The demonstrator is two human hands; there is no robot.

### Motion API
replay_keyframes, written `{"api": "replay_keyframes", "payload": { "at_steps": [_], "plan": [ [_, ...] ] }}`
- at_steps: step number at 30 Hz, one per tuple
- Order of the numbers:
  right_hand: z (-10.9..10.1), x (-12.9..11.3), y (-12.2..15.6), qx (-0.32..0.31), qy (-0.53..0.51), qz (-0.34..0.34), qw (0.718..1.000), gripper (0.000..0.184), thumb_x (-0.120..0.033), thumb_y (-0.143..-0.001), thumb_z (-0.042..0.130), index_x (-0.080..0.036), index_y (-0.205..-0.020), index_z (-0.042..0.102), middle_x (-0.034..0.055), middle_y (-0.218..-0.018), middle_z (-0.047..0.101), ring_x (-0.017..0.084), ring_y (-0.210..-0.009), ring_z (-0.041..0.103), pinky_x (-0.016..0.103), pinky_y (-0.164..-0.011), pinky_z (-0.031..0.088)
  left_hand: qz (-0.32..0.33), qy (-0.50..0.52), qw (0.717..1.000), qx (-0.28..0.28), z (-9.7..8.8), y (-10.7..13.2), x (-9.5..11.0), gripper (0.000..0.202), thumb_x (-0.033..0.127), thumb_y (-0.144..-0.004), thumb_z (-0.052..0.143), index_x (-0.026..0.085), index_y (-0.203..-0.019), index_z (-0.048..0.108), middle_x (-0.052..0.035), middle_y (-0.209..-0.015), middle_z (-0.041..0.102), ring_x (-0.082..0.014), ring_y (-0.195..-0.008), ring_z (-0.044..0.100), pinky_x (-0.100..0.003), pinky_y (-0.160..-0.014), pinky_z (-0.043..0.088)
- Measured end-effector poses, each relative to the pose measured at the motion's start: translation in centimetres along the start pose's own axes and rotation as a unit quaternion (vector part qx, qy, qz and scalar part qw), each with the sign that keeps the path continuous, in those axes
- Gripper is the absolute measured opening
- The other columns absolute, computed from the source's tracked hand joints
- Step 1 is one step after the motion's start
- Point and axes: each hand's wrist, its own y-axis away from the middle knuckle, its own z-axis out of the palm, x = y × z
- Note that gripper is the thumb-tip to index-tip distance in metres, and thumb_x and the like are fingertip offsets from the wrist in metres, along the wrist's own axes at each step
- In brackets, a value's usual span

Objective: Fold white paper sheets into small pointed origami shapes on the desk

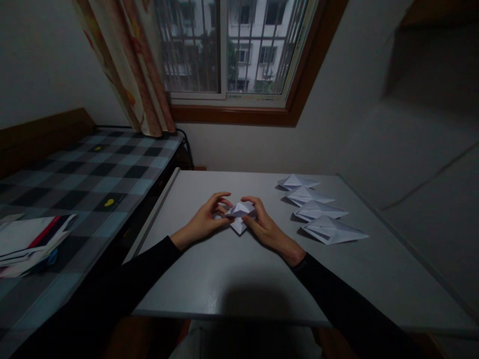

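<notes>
A small folded white paper piece (240, 213) lies on the grey table (232, 279) between both hands. My left hand (207, 219) pinches its left side with curled fingers. From the other side my right hand (264, 224) grips its right side, fingers bent over the top. Both arms are in dark sleeves. To the right, several finished folded white paper shapes (322, 212) lie in a row on the table, apart from the hands.
A bed with a checked cover (93, 174) stands left of the table, with papers and booklets (30, 242) on it. A barred window (232, 50) and patterned curtain (130, 65) are behind. A white wall runs along the right.
</notes>
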Motion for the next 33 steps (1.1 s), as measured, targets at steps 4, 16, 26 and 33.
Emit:
{"api": "replay_keyframes", "payload": {
  "at_steps": [4, 16, 26, 33],
  "plan": [
    [0.3, -0.1, 0.1, -0.007, -0.027, 0.000, 1.000, 0.054, -0.048, -0.110, 0.063, -0.030, -0.158, 0.048, 0.0142, -0.156, 0.058, 0.031, -0.142, 0.061, 0.053, -0.124, 0.050, -0.009, -0.050, 0.999, 0.014, -0.2, -0.2, 0.3, 0.030, 0.037, -0.093, 0.087, 0.020, -0.115, 0.077, -0.0084, -0.117, 0.077, -0.0199, -0.098, 0.072, -0.036, -0.095, 0.058],
    [0.5, 0.0, -0.5, 0.018, -0.040, 0.027, 0.999, 0.019, -0.035, -0.106, 0.067, -0.024, -0.120, 0.073, 0.0051, -0.106, 0.080, 0.024, -0.095, 0.074, 0.038, -0.088, 0.058, -0.017, -0.099, 0.995, 0.005, 0.3, 0.2, 1.4, 0.033, 0.047, -0.097, 0.082, 0.018, -0.113, 0.082, -0.0056, -0.102, 0.080, -0.0206, -0.091, 0.069, -0.031, -0.085, 0.052],
    [0.6, -1.2, -0.5, -0.034, -0.164, -0.019, 0.986, 0.034, -0.032, -0.110, 0.064, -0.027, -0.143, 0.068, 0.0092, -0.137, 0.079, 0.028, -0.126, 0.076, 0.047, -0.113, 0.057, -0.102, 0.147, 0.979, 0.093, 0.9, -1.0, 0.3, 0.048, 0.058, -0.081, 0.095, 0.014, -0.096, 0.083, -0.0069, -0.090, 0.078, -0.0175, -0.079, 0.066, -0.030, -0.081, 0.053],
    [1.3, -0.8, -0.6, 0.004, -0.076, -0.002, 0.997, 0.031, -0.022, -0.098, 0.071, -0.024, -0.127, 0.079, 0.0047, -0.115, 0.084, 0.026, -0.099, 0.079, 0.038, -0.092, 0.061, -0.113, 0.149, 0.981, 0.051, 1.8, -0.5, 0.3, 0.045, 0.055, -0.082, 0.096, 0.014, -0.098, 0.085, -0.0071, -0.093, 0.079, -0.0183, -0.084, 0.067, -0.030, -0.084, 0.052]
  ]
}}
